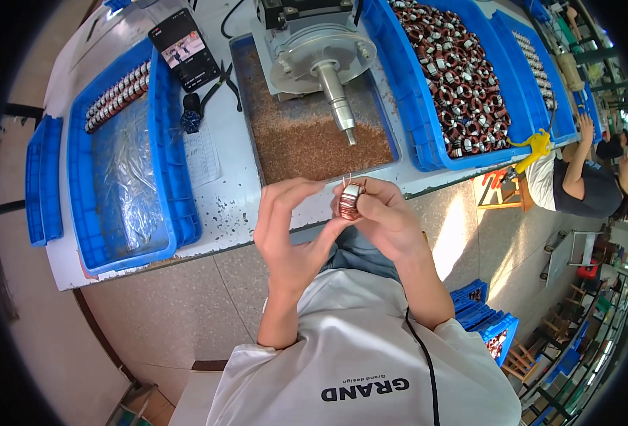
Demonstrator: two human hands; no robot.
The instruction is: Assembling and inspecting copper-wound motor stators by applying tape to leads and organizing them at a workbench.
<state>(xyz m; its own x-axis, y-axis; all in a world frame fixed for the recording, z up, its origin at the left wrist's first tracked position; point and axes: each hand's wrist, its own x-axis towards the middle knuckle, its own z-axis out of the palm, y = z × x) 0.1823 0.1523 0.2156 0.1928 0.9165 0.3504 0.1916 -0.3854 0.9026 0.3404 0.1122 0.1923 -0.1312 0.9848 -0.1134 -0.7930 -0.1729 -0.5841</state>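
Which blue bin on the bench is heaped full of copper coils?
The large blue bin right of the spindle machine; the left blue bin holds only one coil row and plastic sheeting.

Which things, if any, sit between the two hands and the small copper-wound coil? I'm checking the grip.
Nothing visible does. The right hand pinches the small copper-wound coil directly in its fingertips, and the left hand has its thumb up against the coil's lower side, fingers arched above it.

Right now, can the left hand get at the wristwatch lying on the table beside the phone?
Probably yes. The left hand is open, only touching the copper coil held in the right hand, and nothing stands between it and the wristwatch on the table.
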